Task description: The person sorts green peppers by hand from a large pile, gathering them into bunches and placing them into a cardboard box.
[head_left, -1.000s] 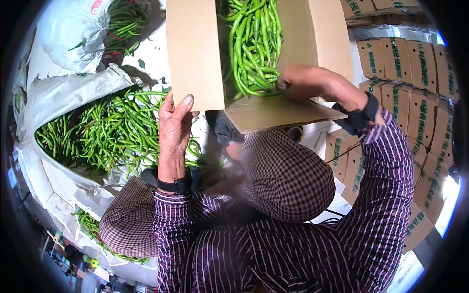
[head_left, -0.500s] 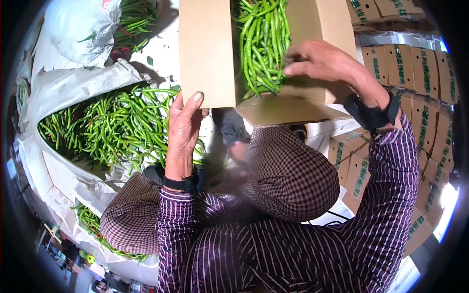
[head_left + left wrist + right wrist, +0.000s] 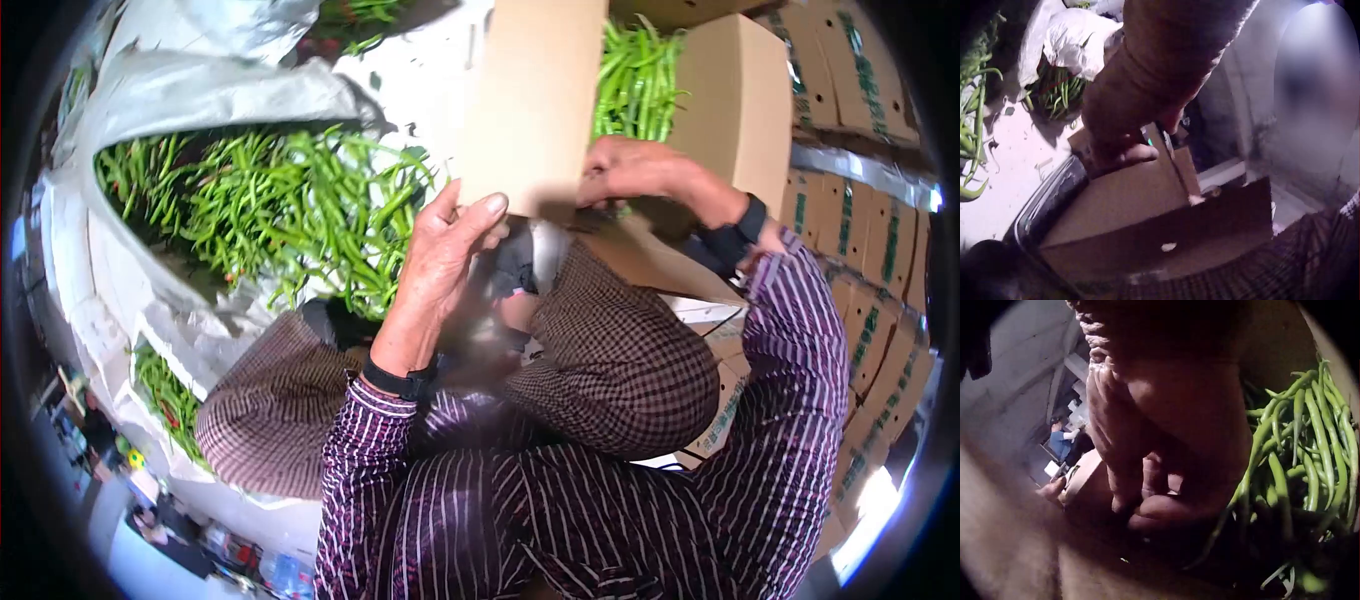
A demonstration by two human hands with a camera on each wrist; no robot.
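Note:
In the head view a cardboard box [image 3: 530, 110] holds long green peppers [image 3: 640, 85]. The left hand [image 3: 445, 250] grips the near corner of its left flap, thumb on top; the left wrist view shows that hand [image 3: 1129, 119] against the cardboard [image 3: 1129, 194]. At the box's near inner corner, beside the peppers, is the right hand [image 3: 640, 172]. In the right wrist view the right hand [image 3: 1166, 437] has bent fingers, left of the peppers [image 3: 1316, 444]; shadow hides whether anything is between them.
An open white sack [image 3: 210, 90] full of green peppers [image 3: 290, 205] lies at the left. Printed cartons [image 3: 870, 250] are stacked at the right. The wearer's checked knees [image 3: 630, 360] are below the box. A distant person [image 3: 1063, 437] shows in the right wrist view.
The box and left hand have shifted right in the head view, the hand still gripping the flap. The right hand has moved from above the peppers down to the near inner corner.

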